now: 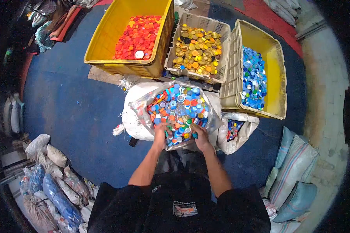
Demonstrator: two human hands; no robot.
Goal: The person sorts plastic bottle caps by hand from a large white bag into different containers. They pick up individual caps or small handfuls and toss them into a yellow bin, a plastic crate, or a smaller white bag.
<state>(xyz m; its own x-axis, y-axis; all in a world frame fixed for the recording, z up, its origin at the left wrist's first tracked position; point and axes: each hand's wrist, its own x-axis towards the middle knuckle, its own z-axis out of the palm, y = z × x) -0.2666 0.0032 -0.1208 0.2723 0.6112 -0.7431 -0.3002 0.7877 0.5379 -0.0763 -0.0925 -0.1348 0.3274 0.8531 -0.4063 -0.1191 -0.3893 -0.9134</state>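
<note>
A wide-mouthed white sack point(138, 99) in front of me is full of mixed bottle caps point(179, 110) in blue, red, orange, white, green and yellow. My left hand point(161, 134) reaches into the near left part of the pile, its fingers curled beside a green cap. On the near right side of the pile, my right hand point(200, 136) has its fingers bent around caps, with a gold one by the fingertips. Caps partly hide the fingers of both hands.
Behind the sack stand a yellow bin point(93, 48) with red caps, a pale crate point(224, 33) with yellow and gold caps, and a tilted yellow bin point(275, 66) with blue caps. A smaller white sack point(243, 136) sits right. Filled sacks point(293, 171) line both sides.
</note>
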